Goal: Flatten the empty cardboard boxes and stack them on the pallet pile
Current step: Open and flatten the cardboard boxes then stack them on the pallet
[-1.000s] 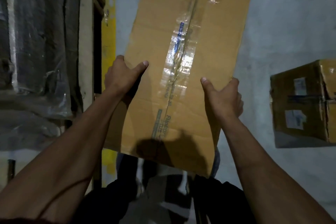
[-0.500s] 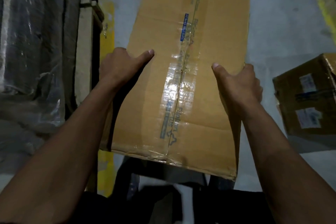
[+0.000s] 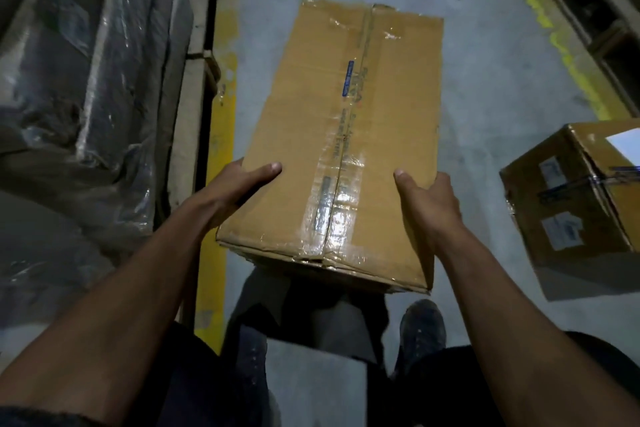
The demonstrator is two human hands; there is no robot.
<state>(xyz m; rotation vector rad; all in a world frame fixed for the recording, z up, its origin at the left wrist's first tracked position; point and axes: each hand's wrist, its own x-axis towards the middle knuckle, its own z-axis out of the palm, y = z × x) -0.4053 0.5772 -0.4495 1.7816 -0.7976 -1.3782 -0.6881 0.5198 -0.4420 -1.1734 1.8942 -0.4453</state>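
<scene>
Cardboard box, taped and full-shaped, sits at frame centre above the concrete floor.

I have my left hand and right hand clamping its long sides, thumbs over the top. Nothing looks flattened yet: tape seam intact, a second box waits at right, wrapped pallet load at left. Flattening and stacking remain.

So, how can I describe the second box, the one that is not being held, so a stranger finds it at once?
Start from the grey concrete floor between the two yellow lines. At its right edge, right of the long taped box held in both hands, a smaller cardboard box sits alone on the floor. Unlike the held one, it carries white labels and a dark strap of tape across it.
</scene>
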